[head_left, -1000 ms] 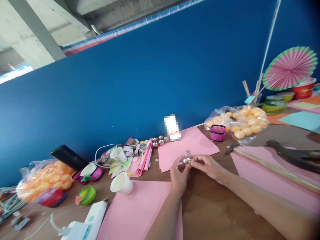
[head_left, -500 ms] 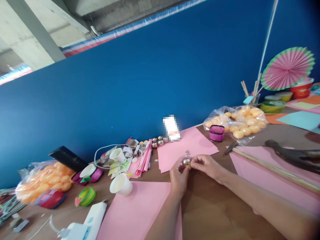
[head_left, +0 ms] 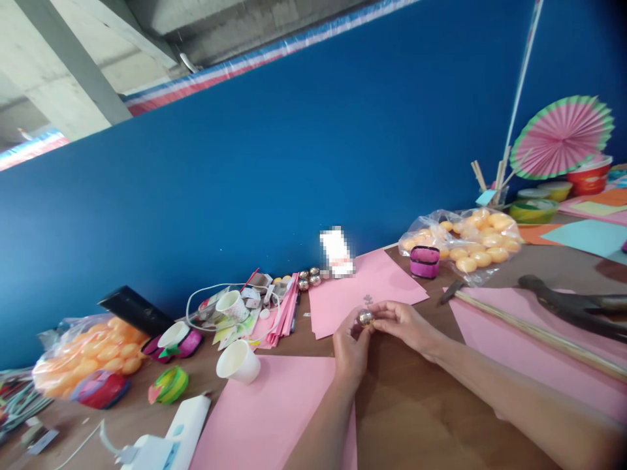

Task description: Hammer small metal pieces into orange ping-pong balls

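Note:
A shiny silver ball (head_left: 366,318) is held between my two hands, above the brown table. My left hand (head_left: 351,346) curls round its left side with thumb and fingers. From the right, my right hand (head_left: 398,321) pinches close against the ball's lower edge, where a small yellowish bit shows. Whether the right fingers grip the ball itself or that bit is too small to tell. Just beyond the fingers, a pink sheet (head_left: 362,287) bears a small dark mark. Several similar silver balls (head_left: 309,279) sit by the blue wall.
A white paper cup (head_left: 238,362) stands on a pink sheet (head_left: 274,411) at left. Bags of orange balls (head_left: 105,349) lie left and, as a second bag (head_left: 482,238), right. A hammer (head_left: 533,326) rests on pink paper at right. A white power strip (head_left: 189,424) is at front left.
The view has shifted very slightly. Both hands keep the same place around the ball, with the right fingers a little lower and closer in.

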Available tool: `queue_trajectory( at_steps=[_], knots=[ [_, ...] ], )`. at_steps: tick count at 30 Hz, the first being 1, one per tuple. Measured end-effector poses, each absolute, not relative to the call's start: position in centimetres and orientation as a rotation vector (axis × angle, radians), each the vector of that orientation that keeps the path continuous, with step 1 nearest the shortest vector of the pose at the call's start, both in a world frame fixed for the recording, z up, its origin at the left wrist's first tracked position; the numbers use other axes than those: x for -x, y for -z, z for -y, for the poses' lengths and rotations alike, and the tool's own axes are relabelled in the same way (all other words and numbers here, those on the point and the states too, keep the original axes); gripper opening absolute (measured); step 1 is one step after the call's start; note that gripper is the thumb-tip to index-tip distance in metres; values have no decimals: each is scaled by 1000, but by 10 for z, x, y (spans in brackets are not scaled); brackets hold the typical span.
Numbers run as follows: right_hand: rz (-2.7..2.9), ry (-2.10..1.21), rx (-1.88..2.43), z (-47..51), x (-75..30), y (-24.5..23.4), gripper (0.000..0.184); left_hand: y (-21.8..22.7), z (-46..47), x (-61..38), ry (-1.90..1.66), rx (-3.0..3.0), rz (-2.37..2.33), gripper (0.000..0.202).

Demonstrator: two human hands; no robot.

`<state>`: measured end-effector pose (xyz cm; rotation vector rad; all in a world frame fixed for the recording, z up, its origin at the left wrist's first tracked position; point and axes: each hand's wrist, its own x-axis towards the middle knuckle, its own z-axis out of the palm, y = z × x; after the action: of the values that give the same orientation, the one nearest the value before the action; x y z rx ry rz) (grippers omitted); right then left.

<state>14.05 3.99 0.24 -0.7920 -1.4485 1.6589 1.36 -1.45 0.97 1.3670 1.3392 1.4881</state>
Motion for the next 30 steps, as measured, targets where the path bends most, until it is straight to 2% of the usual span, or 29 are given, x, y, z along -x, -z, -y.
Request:
queue_trajectory(
  at_steps=[9, 30],
  knots=[
    [1454, -1633, 787, -40, -139, 2, 35, -8, 14, -14, -1477, -1403, -1321, 24],
    [1510, -1581, 697, -43, -140, 5, 33, -1, 13, -12, -1465, -1321, -1302, 40]
  ],
)
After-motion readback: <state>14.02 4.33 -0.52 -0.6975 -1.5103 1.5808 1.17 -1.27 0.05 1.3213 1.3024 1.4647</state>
